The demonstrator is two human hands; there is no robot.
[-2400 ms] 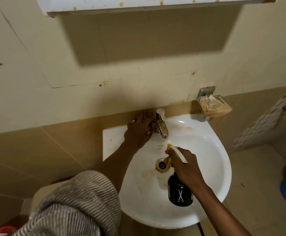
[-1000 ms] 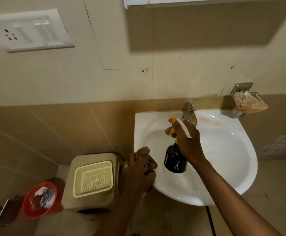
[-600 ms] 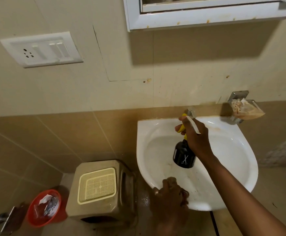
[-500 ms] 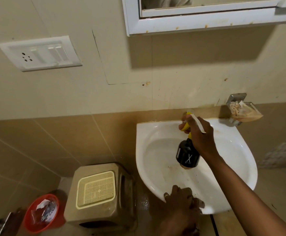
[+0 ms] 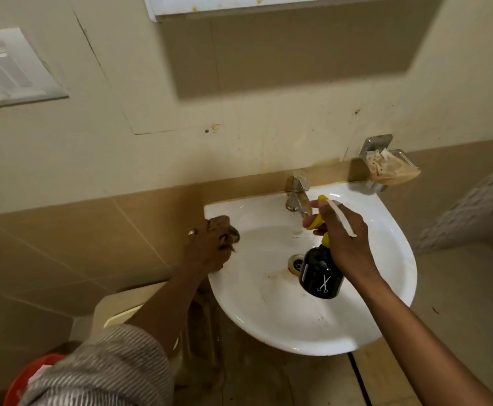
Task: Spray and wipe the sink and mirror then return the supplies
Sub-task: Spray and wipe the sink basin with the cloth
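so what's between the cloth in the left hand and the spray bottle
In the head view, only bare white sink basin lies between the cloth and the spray bottle, with the drain just left of the bottle.

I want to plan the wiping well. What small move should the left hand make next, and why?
Probably drag the cloth that the left hand holds on the sink rim down toward the drain: brown stains show there, and the right hand holds the spray bottle clear.
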